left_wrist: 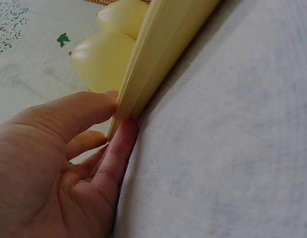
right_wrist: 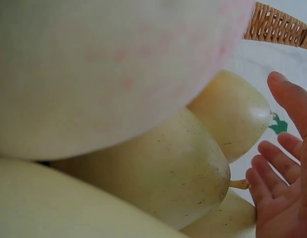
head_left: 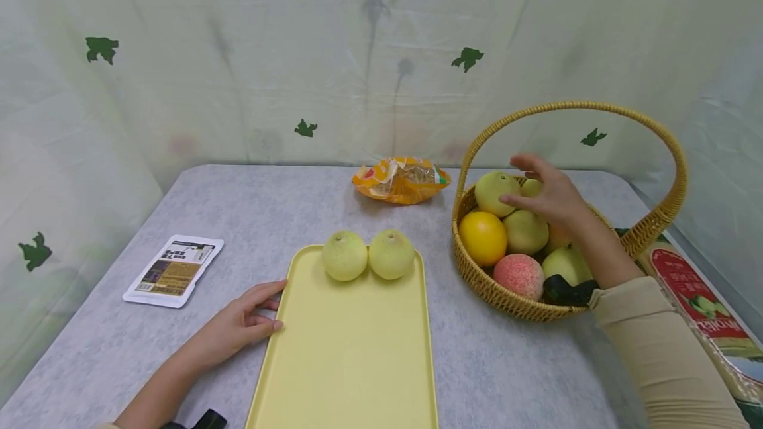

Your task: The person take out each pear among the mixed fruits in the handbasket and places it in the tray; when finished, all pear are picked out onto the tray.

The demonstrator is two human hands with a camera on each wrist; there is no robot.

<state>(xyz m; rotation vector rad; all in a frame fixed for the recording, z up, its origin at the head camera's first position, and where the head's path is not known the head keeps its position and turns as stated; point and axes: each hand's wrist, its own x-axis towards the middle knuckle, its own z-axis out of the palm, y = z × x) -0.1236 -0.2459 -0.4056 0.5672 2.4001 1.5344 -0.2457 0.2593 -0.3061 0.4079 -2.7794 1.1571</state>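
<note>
My left hand (head_left: pixel 238 323) holds the left rim of a yellow tray (head_left: pixel 352 349). In the left wrist view, its fingertips meet the tray's edge and outer wall, close to the tabletop. Two pale green pears (head_left: pixel 344 255) sit side by side at the tray's far end. My right hand (head_left: pixel 551 194) hovers over a wicker basket (head_left: pixel 518 306), under its tall handle, thumb and fingers spread beside a pear (head_left: pixel 497 192). In the right wrist view the palm faces several pears (right_wrist: pixel 193 173) with nothing in its grasp. An orange (head_left: pixel 483 238) and a pink peach (head_left: pixel 518 275) lie in the basket.
An orange snack bag (head_left: pixel 402 181) lies at the table's back edge. A white and brown pouch (head_left: pixel 174 270) is on the left. Right of the basket lies a large red-labelled bag (head_left: pixel 703 296), partly behind my sleeve. A pale curtain (head_left: pixel 268 51) stands behind the table.
</note>
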